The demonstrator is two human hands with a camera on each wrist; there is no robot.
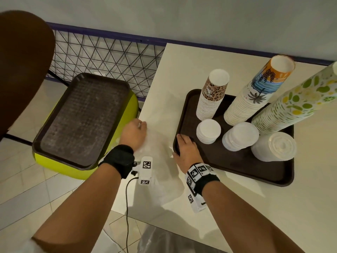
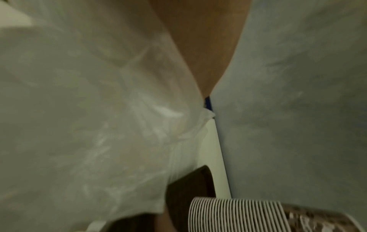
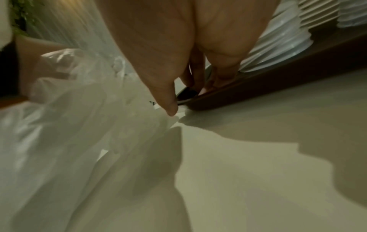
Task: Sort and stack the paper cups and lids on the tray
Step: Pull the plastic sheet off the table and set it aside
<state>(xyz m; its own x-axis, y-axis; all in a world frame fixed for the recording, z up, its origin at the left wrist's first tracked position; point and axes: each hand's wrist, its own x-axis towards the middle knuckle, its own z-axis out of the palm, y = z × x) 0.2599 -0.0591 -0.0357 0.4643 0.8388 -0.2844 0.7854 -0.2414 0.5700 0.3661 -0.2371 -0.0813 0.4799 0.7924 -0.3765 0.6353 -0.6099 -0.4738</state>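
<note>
While the head camera looks down on a cream table (image 1: 228,207), a dark brown tray (image 1: 237,168) sits on it as the landmark. At the tray's far side stand three tall stacks of paper cups: a leopard-print stack (image 1: 211,95), a palm-tree-print stack (image 1: 255,92) beside it, and a lemon-and-lime-print stack (image 1: 295,99) at the far right. Just nearer than each, still on the tray, sit three piles of white lids: a small pile (image 1: 208,131), a middle pile (image 1: 240,136), and a large pile (image 1: 273,148). The right hand (image 1: 186,148) grips the tray's near left rim, fingers over the edge and thumb outside. To the tray's left, on the table edge, the left hand (image 1: 134,135) is closed on a clear plastic bag (image 1: 160,161) that spreads across the table. Farther left, off the table, a second brown tray (image 1: 82,121) rests on a lime-green stool (image 1: 60,167).

From the left wrist camera, the blurred plastic bag (image 2: 79,125) fills most of the picture under the palm; the fingers are hidden. Beyond it shows a corner of the tray (image 2: 190,188) and the ridged rims of the leopard-print stack (image 2: 238,215).

From the right wrist camera, the right hand (image 3: 178,62) has its fingers curled over the tray rim (image 3: 258,91) and its thumb tip touching the plastic bag (image 3: 79,125) beside the tray. White lids (image 3: 278,47) sit just behind the fingers.
</note>
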